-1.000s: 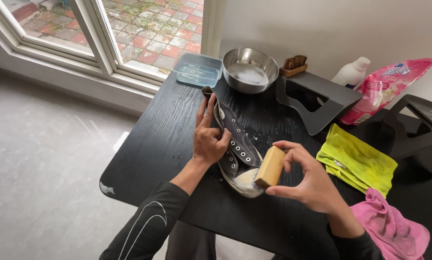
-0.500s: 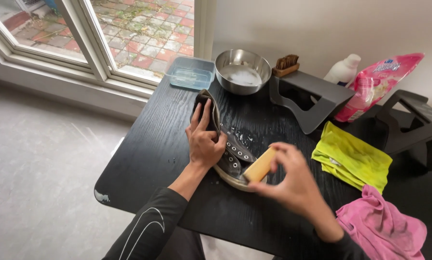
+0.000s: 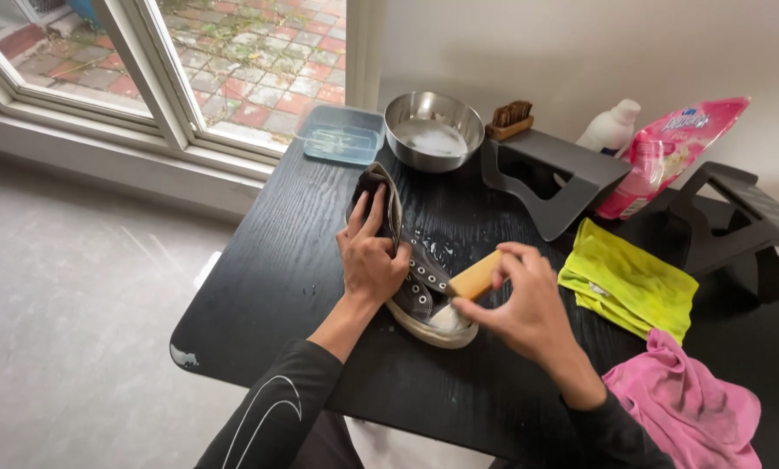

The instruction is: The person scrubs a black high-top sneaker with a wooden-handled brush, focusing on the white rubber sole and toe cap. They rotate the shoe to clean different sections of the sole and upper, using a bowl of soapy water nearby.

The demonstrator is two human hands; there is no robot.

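Your left hand (image 3: 370, 254) presses flat on the dark sneaker (image 3: 411, 265) at frame centre while your right hand (image 3: 520, 306) pinches a tan soap bar (image 3: 474, 276) against its toe, bare black surface (image 3: 268, 278) stretching leftward to the rounded edge.

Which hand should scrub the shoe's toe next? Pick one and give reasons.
Probably the right hand: it grips the tan brush block just above the toe of the dark shoe. The left hand presses on the shoe, steadying it.
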